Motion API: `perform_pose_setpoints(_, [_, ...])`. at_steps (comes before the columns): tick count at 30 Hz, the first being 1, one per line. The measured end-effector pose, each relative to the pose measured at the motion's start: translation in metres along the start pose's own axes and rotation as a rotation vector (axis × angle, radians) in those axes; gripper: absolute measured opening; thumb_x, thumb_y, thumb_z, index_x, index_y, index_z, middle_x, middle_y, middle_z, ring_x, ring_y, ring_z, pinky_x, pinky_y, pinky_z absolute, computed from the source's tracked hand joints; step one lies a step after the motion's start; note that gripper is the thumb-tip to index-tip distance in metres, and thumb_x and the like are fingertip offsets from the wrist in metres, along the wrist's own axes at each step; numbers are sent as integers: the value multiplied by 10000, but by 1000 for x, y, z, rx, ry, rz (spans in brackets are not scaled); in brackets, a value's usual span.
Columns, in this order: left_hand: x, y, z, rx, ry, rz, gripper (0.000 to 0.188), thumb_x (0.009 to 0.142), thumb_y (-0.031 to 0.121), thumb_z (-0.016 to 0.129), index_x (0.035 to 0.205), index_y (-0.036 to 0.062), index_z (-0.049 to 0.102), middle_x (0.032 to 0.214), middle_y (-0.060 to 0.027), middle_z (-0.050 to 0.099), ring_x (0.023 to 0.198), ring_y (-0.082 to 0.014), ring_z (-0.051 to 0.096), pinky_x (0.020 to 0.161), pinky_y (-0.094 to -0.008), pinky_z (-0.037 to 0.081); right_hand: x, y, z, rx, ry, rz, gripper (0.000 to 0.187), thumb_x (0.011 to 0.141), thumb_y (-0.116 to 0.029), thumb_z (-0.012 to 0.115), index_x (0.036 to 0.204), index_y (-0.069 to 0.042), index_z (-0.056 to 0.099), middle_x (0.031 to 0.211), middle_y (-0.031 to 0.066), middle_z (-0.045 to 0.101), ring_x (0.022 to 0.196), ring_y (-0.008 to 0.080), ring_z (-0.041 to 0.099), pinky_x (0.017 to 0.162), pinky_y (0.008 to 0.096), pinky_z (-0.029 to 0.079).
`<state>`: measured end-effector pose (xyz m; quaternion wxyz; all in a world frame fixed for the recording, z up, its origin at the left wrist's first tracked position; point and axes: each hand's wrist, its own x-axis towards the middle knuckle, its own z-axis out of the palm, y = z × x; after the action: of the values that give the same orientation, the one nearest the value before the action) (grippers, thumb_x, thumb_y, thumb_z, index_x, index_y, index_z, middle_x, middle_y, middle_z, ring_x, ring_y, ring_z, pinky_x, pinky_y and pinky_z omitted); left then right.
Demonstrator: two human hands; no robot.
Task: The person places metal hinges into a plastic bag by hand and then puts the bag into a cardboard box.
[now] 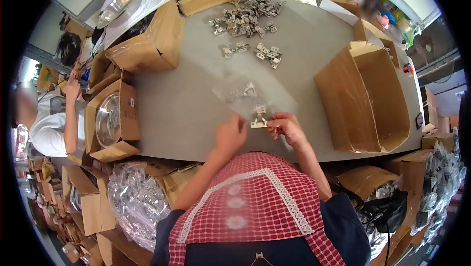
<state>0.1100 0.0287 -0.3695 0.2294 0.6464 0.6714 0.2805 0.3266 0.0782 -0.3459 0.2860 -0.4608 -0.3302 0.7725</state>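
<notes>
Near the table's front edge, my right hand [287,127] pinches the right end of the base plate of a metal cabinet hinge [259,123]. My left hand [232,132] is just left of that hinge, apart from it. Motion smears its fingers, so I cannot tell how they are set. Just beyond the hinge lies what looks like a clear plastic bag [280,98], with another hinge [249,90] on or in it. Farther back are two small hinge groups, one at the left [236,48] and one at the right [268,55]. Behind them is a heap of hinges [247,16].
A tall open cardboard box [343,101] stands at the right. Left are a box holding a metal bowl [107,119] and a larger box [162,45]. Bags of metal parts [137,195] sit below the table edge. At far left, a person [51,123] in white works.
</notes>
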Motion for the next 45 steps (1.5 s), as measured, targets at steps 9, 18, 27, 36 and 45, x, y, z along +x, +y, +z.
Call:
perform_pose_setpoints(9, [1, 2, 4, -30, 57, 97, 170, 889, 208, 626, 949, 59, 574, 761, -141, 686, 682, -351, 671, 602, -465, 519, 38, 29, 12, -123, 89, -165, 188, 832, -137, 679, 896, 38, 656, 755, 82, 658, 643, 154, 618, 569, 293, 497])
perform_pose_setpoints(18, [13, -12, 9, -62, 104, 50, 157, 877, 160, 647, 933, 45, 557, 780, -164, 680, 702, -347, 677, 601, -430, 522, 92, 30, 33, -734, -10, -386, 167, 906, -174, 613, 969, -25, 655, 738, 37, 621, 637, 110, 580, 566, 274, 469])
perform_pose_setpoints(27, [2, -30, -3, -47, 39, -125, 180, 872, 199, 619, 978, 65, 564, 808, -156, 683, 745, -366, 669, 654, -451, 519, 112, 19, 30, -1323, 168, -770, 294, 860, -192, 554, 1108, -94, 678, 857, 165, 688, 755, 336, 663, 680, 456, 526])
perform_pose_setpoints(36, [97, 7, -170, -133, 268, -164, 183, 779, 172, 641, 762, -9, 621, 599, -80, 625, 545, -166, 598, 568, -307, 474, 78, -129, 100, -1290, 74, -844, 184, 861, -213, 642, 924, -61, 726, 838, 132, 687, 732, 279, 657, 657, 354, 513])
perform_pose_setpoints(45, [128, 21, -175, 23, 414, 52, 182, 805, 258, 662, 855, 86, 627, 736, -80, 677, 690, -278, 662, 624, -387, 503, 113, -158, 87, -681, -77, -683, 309, 862, -258, 645, 1026, -8, 724, 882, 70, 706, 844, 146, 619, 775, 296, 476])
